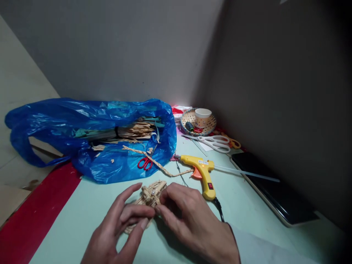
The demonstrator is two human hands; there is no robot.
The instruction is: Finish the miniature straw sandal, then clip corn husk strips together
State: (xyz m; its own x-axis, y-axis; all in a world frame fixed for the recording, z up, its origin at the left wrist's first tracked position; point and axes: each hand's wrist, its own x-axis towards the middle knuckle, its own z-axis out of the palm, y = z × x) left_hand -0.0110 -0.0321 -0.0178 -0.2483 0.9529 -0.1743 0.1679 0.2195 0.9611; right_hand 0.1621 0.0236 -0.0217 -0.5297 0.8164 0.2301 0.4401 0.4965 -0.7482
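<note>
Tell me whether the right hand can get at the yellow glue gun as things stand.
Probably yes: the glue gun lies just beyond the right hand, and nothing seems to block its handle. That hand is at the straw piece, so it would likely have to leave that first.

This looks like a small handicraft corner; whether in a home or a workshop cannot be told. A pale green table (68, 223) stands by plain grey walls (132, 51). From the person's position, a braided piece (150, 198) is near twelve o'clock, a blue plastic bag (110, 168) of dry fibre strips (140, 130) at eleven, and a yellow glue gun (205, 171) at one. White-handled scissors (206, 139) and a woven basket (188, 117) holding a dark spool (189, 126), also toward one, fit craft work.
</note>
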